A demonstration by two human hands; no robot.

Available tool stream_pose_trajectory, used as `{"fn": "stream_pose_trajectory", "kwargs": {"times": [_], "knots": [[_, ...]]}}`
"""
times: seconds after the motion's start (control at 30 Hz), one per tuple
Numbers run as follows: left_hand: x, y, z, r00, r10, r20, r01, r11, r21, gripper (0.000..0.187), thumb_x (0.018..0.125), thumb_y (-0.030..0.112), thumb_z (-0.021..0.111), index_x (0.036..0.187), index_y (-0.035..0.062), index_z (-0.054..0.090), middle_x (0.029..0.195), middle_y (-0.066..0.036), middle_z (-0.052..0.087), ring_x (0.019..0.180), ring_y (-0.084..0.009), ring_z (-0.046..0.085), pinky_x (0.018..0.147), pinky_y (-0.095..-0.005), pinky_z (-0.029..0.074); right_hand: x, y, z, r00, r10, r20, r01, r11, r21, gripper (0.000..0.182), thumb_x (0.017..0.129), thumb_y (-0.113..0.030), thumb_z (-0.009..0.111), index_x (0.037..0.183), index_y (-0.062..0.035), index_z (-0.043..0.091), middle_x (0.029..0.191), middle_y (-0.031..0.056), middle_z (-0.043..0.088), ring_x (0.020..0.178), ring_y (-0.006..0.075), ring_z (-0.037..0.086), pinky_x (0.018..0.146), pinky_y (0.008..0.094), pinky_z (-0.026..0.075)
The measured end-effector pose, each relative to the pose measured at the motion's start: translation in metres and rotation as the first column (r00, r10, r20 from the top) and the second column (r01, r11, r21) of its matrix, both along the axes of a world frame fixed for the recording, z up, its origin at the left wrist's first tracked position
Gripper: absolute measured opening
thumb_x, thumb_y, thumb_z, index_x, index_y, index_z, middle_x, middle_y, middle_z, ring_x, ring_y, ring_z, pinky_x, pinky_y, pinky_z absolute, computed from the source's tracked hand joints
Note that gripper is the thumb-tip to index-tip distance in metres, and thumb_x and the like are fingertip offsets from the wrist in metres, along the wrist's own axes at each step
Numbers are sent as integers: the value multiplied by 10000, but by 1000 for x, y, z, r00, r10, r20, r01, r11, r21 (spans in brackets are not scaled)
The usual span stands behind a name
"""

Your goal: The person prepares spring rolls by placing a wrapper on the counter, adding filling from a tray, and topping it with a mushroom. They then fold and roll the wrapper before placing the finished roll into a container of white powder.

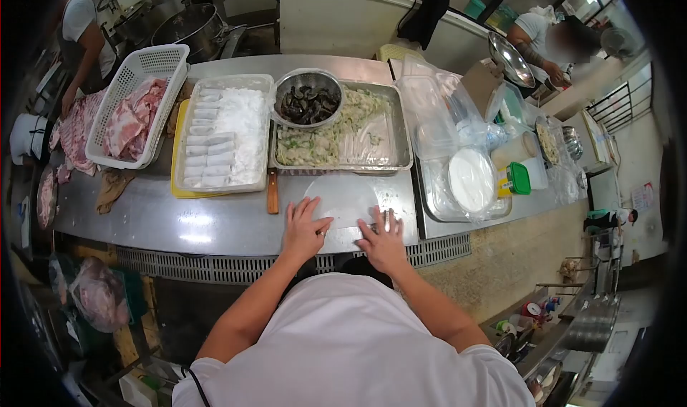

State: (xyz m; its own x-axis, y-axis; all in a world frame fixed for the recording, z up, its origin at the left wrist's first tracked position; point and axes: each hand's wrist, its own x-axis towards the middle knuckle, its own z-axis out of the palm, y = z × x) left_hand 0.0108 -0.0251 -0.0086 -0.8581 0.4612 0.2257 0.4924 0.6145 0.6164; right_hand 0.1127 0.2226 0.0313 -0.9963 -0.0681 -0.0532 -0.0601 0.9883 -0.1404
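My left hand (304, 229) rests on the steel table with its fingers spread. Beside it, my right hand (383, 239) also has its fingers apart on the metal. Just beyond my fingers lies a faint, translucent round sheet (343, 189), perhaps a wrapper. A wooden-handled tool (273, 194) sits left of my left hand, its far end hidden between the trays. Ahead is a metal tray (392, 146) of pale filling with green bits (308, 148). A steel colander (310, 78) of dark pieces stands over that tray's back left corner.
A white tray (265, 85) holds rolls in white powder (209, 149). Farther left, a white basket (132, 60) contains raw meat (136, 120). Plastic containers and a wrapped white stack (471, 180) occupy the right. One person (86, 31) stands far left, another (537, 45) far right.
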Motion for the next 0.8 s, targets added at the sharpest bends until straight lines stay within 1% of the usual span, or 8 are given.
{"fn": "stream_pose_trajectory", "kwargs": {"times": [0.17, 0.2, 0.3, 0.37, 0.43, 0.53, 0.67, 0.8], "knots": [[-2, -2, 1, 1000, 1, 12, 0, 1000, -5, 230, 955, 240, 781, 1160, 218, 884, 1590, -155, 582, 1528, -394, 458, 1322, -645, 233, 7, 60, -4, 997, -69, -26, 68, 997, -47, 558, 1044, -477, 704, 1508, -167, 682, 1759, 264, 343, 1550, 570, 364, 1254, 708, 309], [-2, -1, 0, 1000, 6, 10, -6, 1000, -2, 235, 960, 251, 782, 1170, 215, 881, 1592, -156, 580, 1527, -396, 459, 1322, -647, 233, -1, 68, -2, 994, -76, -81, 61, 983, -171, 510, 1016, -334, 764, 1446, -65, 706, 1678, 286, 466, 1486, 544, 473, 1229, 612, 413], [-2, -1, 2, 1000, 12, 15, -12, 1000, -10, 267, 959, 280, 793, 1205, 204, 865, 1589, -164, 578, 1521, -399, 467, 1313, -649, 252, -54, 73, 21, 975, -160, -153, 83, 904, -419, 481, 982, -196, 772, 1414, 4, 699, 1584, 288, 573, 1412, 491, 575, 1178, 525, 494], [-1, 0, 3, 999, 32, -6, -32, 999, 1, 287, 952, 295, 806, 1217, 195, 855, 1584, -172, 579, 1518, -403, 471, 1308, -649, 264, -103, 69, 40, 959, -138, -248, 2, 877, -481, 446, 979, -154, 744, 1381, 35, 706, 1444, 271, 681, 1332, 449, 653, 1154, 491, 519], [-2, 2, 5, 998, 49, -25, -49, 999, 5, 307, 943, 307, 819, 1224, 185, 846, 1579, -179, 580, 1517, -404, 473, 1305, -646, 274, -151, 63, 53, 989, -148, -13, 92, 675, -732, 436, 974, -126, 721, 1378, 37, 712, 1359, 273, 725, 1290, 433, 690, 1135, 482, 531], [-1, 2, 3, 998, 65, -26, -65, 998, -7, 334, 927, 319, 837, 1225, 169, 838, 1576, -186, 582, 1517, -402, 476, 1302, -637, 286, -209, 48, 48, 993, 19, 118, 83, 608, -790, 450, 968, -130, 701, 1389, 27, 715, 1326, 275, 741, 1238, 424, 719, 1100, 475, 549], [0, 2, 2, 996, 92, -17, -92, 996, -12, 355, 909, 333, 854, 1219, 160, 837, 1579, -185, 586, 1515, -389, 491, 1296, -624, 309, -267, 23, 15, 986, 113, 125, -5, 758, -652, 428, 998, -154, 679, 1384, 22, 734, 1424, 252, 724, 1250, 362, 730, 1092, 405, 552], [0, 3, 1, 993, 113, -20, -113, 994, -4, 363, 897, 340, 864, 1214, 165, 840, 1573, -173, 602, 1512, -373, 508, 1290, -615, 328, -280, 13, 16, 924, 267, 274, -79, 833, -547, 398, 989, -170, 693, 1319, 44, 755, 1258, 263, 779, 1158, 355, 765, 1017, 418, 577]]}}
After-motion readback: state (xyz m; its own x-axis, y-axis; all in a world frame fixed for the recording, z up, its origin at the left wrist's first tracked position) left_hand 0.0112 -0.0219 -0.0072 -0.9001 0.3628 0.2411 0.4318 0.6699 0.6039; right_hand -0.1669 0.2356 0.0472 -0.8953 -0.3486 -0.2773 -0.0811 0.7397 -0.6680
